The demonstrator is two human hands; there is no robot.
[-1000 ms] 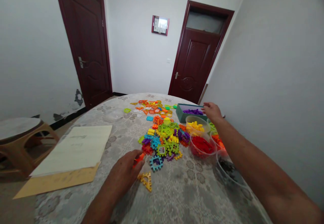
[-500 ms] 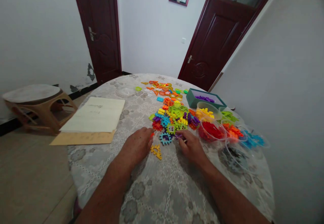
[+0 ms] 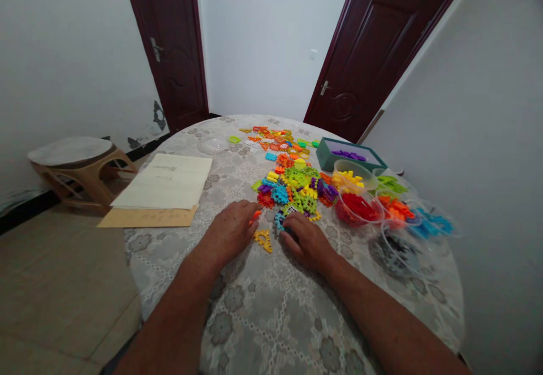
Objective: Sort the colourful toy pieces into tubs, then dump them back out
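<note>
1. Step in hand, my read: picking single pieces from the near edge of the pile (image 3: 297, 178).
2. Left hand (image 3: 231, 229): I see its grip clamped on an orange piece (image 3: 255, 215), mostly hidden by fingers.
3. Right hand (image 3: 307, 240): fingertips over the blue frame piece (image 3: 278, 222), hiding its right side. Can't tell from here if the grip is closed on anything.
4. Blue frame piece lies on the desk (image 3: 246, 324) at the pile's near edge; yellow triangle (image 3: 263, 240) sits nearer me, between the hands.
5. Next move, I judge, calls for a fingertip pinch on one piece without dragging neighbours.
6. Vs half a second ago: right hand is further left, blue frame piece less visible. Left hand still has orange.
</note>
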